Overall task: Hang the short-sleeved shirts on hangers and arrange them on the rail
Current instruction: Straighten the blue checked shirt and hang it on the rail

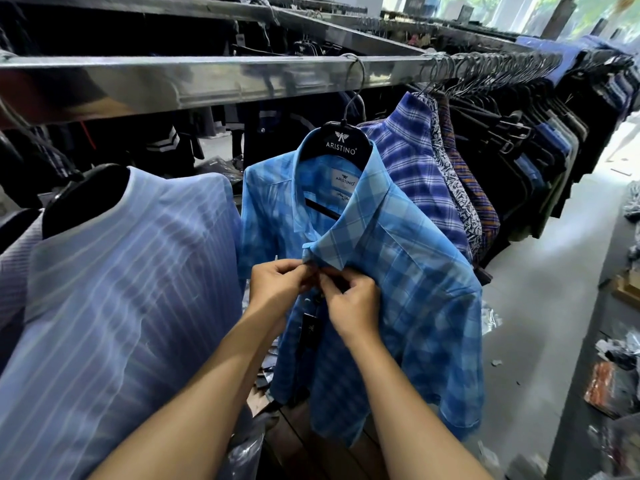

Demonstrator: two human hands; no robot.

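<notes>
The blue checked shirt (pixel 422 306) already hangs on its black hanger (pixel 346 147) from the rail (pixel 207 81), so the step looks like fastening the top button: left hand (pixel 277 282) and right hand (pixel 353 303) meet under the collar, fingers curled, pinching the placket edges. Next, likely sliding it toward the plaid shirt (pixel 415 147) on its right; the striped shirt (pixel 121 271) crowds its left sleeve, and a dark tag (pixel 308 327) dangles below
</notes>
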